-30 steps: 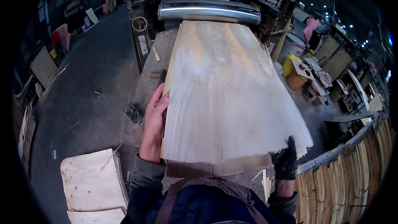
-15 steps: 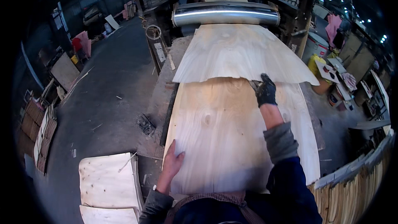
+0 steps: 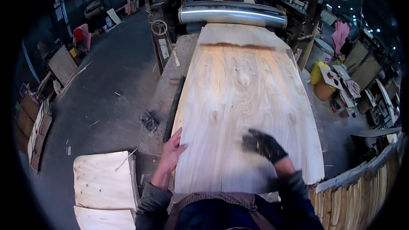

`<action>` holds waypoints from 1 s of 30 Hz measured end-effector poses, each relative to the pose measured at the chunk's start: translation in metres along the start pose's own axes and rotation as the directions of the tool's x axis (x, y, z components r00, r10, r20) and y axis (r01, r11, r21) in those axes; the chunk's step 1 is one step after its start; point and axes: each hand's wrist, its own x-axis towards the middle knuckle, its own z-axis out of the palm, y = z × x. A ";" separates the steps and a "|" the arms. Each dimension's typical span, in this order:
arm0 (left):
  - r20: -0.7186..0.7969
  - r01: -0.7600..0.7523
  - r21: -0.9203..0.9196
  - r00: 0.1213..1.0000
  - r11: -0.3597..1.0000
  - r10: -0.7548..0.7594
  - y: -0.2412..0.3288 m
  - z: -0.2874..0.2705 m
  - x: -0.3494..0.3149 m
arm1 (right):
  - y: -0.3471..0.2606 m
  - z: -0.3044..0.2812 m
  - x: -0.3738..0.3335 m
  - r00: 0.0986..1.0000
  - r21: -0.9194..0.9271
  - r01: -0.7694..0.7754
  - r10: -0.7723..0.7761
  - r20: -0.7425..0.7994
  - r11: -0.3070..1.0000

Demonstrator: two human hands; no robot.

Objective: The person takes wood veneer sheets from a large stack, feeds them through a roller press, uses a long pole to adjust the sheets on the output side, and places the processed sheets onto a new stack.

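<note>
Large veneer sheet is being supported flat in front of the metal roller, grain running lengthwise, knots showing. Its far end is being overlapped by a far sheet, of which only a strip is being shown short of the roller; anything beyond is being hidden. Progress, judging by the layout: far sheet seemingly being taken in at the roller, large veneer sheet being left wholly on the near side, not yet fed.

Left edge is being touched by the bare left hand, thumb being spread from the forefinger; whether the edge is being pinched, cannot tell. Right hand, black-gloved, is being held over the near half; fingers are being blurred, spread or closed cannot tell, contact neither.

Beside the sheets, a dusty grey bed is being exposed, with a black bar being set along the left edge. Roller is being carried by a rusty frame. Lower left, a veneer stack is being stored; lower right, upright veneer pieces. Dim workshop, dark floor being littered with scraps; yellow bag and white drum being kept at right.
</note>
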 end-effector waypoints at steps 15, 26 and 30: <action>0.012 -0.175 -0.413 0.980 0.894 0.197 0.111 0.041 0.010 | 0.077 0.024 -0.161 0.658 0.027 0.565 -0.430 -0.618 0.825; -0.135 -0.105 0.657 0.958 0.747 0.254 -0.076 -0.009 0.028 | -0.074 0.015 -0.014 0.658 0.025 0.733 -0.699 -0.280 0.679; -0.003 -0.147 0.896 0.941 0.420 0.337 -0.059 0.013 0.009 | -0.107 -0.004 0.067 0.692 0.172 0.714 -0.650 -0.314 0.678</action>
